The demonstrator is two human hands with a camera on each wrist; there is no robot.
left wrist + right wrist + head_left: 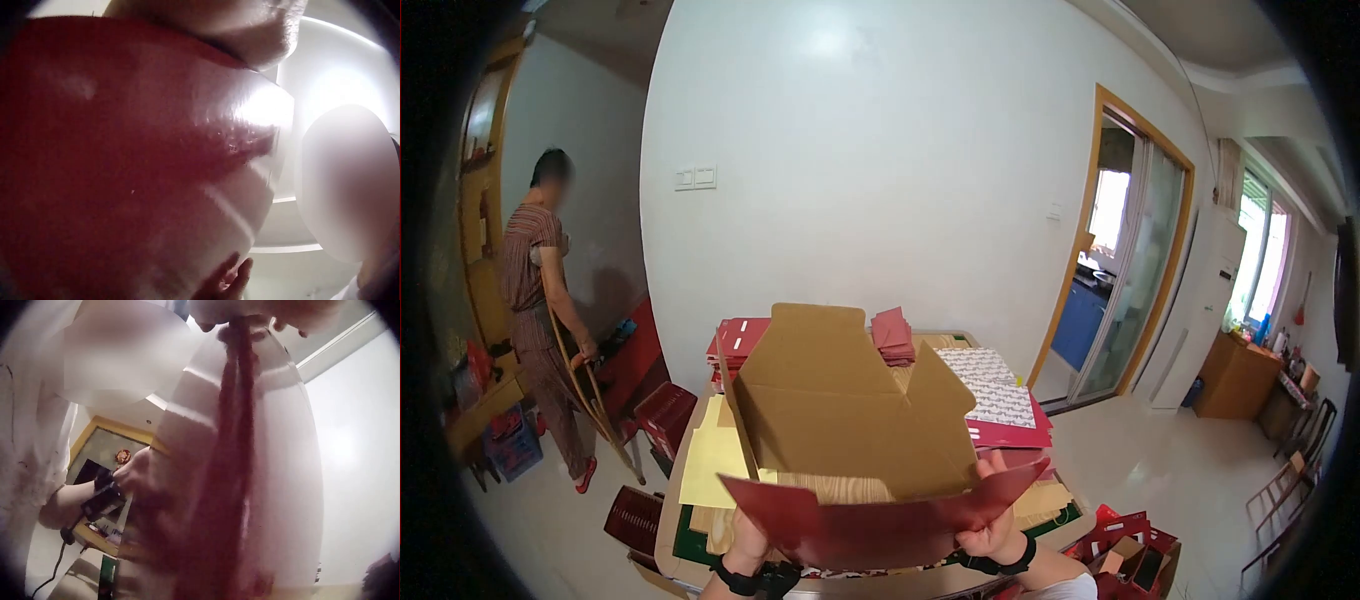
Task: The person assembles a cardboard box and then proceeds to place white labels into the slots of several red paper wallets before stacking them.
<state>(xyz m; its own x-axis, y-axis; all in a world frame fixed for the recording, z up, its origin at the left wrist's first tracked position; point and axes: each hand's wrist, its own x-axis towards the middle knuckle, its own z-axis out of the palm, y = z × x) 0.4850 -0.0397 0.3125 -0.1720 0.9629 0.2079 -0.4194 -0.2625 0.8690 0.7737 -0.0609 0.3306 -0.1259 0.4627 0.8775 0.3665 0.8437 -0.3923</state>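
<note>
A partly folded cardboard box [850,430], brown inside and glossy dark red outside, stands open over the table with its flaps raised. My left hand [747,537] grips it low at the left, its fingers partly hidden behind the red front flap [870,530]. At the right, my right hand [992,530] holds the same flap, with fingertips showing above its edge and the rest of the hand below. The red outer face [125,156] fills most of the left wrist view. In the right wrist view the glossy panel [231,487] rises close to the camera.
Yellow sheets [712,465] lie left on the table [668,530]. Behind the box are red stacks [742,338], folded red pieces [892,335] and a white patterned sheet [992,385]. A person [535,260] with a crutch stands at left. A carton of red items [1135,560] sits lower right.
</note>
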